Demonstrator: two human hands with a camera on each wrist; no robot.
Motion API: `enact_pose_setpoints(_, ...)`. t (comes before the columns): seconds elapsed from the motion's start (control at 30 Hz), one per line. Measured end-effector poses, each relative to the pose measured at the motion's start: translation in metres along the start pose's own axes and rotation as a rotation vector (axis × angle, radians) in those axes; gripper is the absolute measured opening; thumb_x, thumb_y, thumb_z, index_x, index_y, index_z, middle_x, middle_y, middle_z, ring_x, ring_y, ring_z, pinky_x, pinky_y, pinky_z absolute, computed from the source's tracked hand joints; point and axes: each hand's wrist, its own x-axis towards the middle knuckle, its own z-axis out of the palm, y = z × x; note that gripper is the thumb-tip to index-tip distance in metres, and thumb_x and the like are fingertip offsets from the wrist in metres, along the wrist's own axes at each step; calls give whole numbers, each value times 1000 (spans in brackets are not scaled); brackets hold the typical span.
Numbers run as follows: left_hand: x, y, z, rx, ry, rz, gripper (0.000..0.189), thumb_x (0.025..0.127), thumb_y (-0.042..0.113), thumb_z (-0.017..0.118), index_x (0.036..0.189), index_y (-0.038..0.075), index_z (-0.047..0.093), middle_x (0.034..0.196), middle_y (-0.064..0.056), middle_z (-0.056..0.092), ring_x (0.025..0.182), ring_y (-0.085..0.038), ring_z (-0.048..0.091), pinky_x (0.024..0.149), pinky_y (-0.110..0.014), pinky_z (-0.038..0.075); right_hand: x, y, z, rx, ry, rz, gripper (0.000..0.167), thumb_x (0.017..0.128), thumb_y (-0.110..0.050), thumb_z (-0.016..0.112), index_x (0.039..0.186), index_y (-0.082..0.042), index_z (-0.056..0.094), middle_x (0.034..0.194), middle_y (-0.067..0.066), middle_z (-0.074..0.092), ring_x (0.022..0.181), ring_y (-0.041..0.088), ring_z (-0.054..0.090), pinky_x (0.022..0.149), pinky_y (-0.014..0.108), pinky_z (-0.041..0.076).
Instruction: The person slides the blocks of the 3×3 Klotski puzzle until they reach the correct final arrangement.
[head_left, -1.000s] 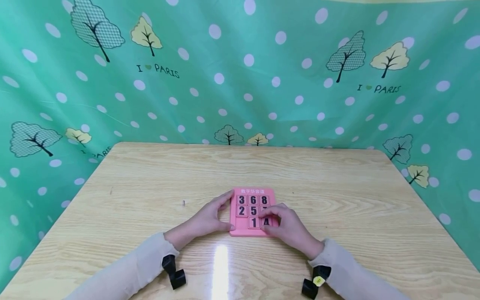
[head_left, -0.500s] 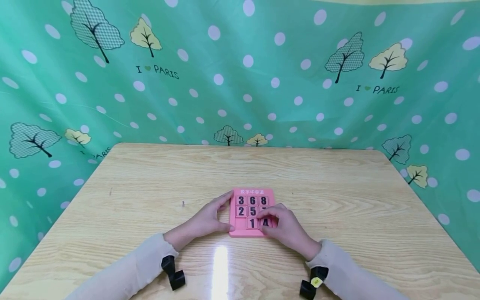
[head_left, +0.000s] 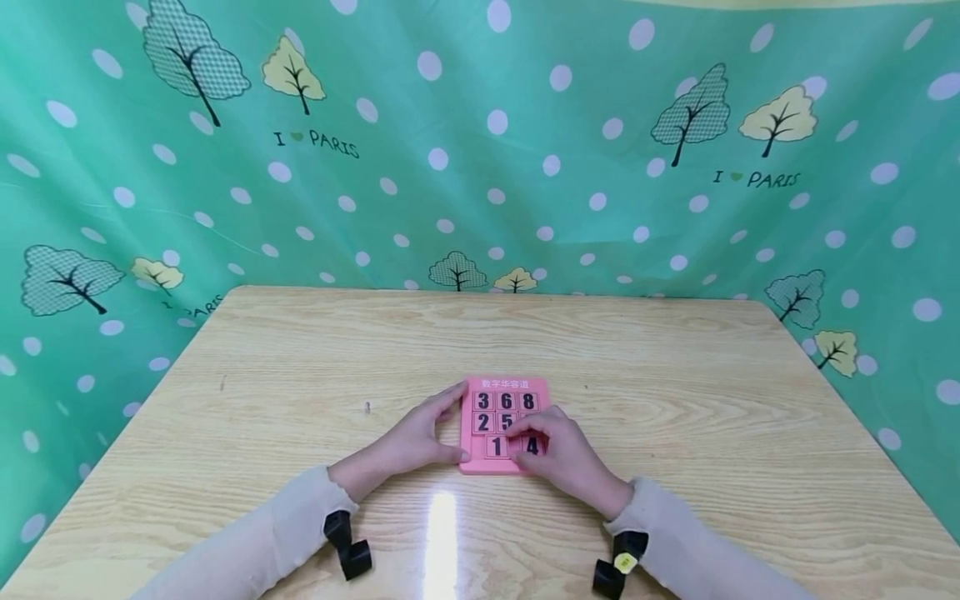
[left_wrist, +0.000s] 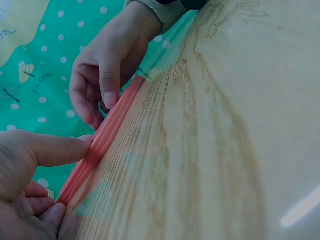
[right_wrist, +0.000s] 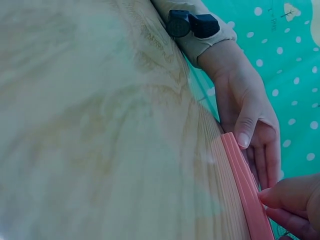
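Observation:
A pink number slide puzzle (head_left: pixel 483 469) lies flat on the table. Its top row reads 3, 6, 8; 2 and 5 show in the middle row, the tile beside them hidden by fingers. My left hand (head_left: pixel 412 437) holds the puzzle's left side, thumb at the near corner, forefinger at the far one. With thumb and forefinger my right hand (head_left: pixel 573 450) pinches the right side of the 1 tile (head_left: pixel 497 447) in the bottom row. A gap separates that tile from the 4 tile (head_left: pixel 532 446). In the left wrist view, the left thumb (left_wrist: pixel 65 151) presses the pink rim.
The wooden table (head_left: pixel 315 350) extends around the puzzle on all sides. Behind it hangs a green dotted cloth (head_left: pixel 495 167) with printed trees. A bright reflection (head_left: pixel 441 542) lies on the near tabletop. Each wrist wears a black camera mount.
My right thumb and forefinger have shifted left, and the 1 tile has slid left with them, away from the 4 tile. The left hand has stayed in place on the puzzle.

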Motion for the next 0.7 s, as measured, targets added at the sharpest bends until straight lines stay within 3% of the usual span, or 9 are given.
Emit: enact_pose_setpoints(0.7, -1, 2, -1, -5, -2, 8, 95, 71, 6, 78, 149, 6, 23, 155, -12, 21, 134, -33, 36, 112, -42, 27, 8, -6, 12, 10, -14, -23, 23, 74, -5, 75, 96, -12, 72, 94, -4, 61, 91, 13, 50, 77, 25, 47)
